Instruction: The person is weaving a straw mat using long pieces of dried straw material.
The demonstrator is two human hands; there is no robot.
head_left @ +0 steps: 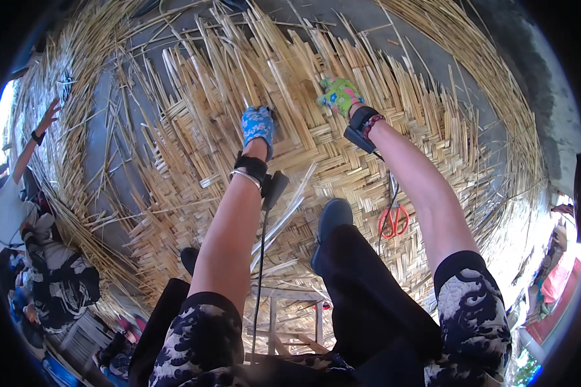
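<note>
Beneath both my hands spreads a large half-woven mat (193, 155) of flat, straw-coloured split reeds, its loose strip ends fanning out at the far side. My left hand (258, 126), in a blue flowered glove, rests on the strips near the middle with its fingers curled down; what lies under them is hidden. Farther right, my right hand (340, 95), in a green flowered glove, is closed at the base of the upright reed strips (361, 64). Orange-handled scissors (393, 222) lie on the woven part, below my right forearm.
My shoe (335, 216) stands on the mat. Long reed bundles curve along the left (71, 142) and right (497, 84). A person with a raised arm (35, 138) is at the left edge. A low wooden stool (297, 294) is between my legs. Black cables hang from my wrists.
</note>
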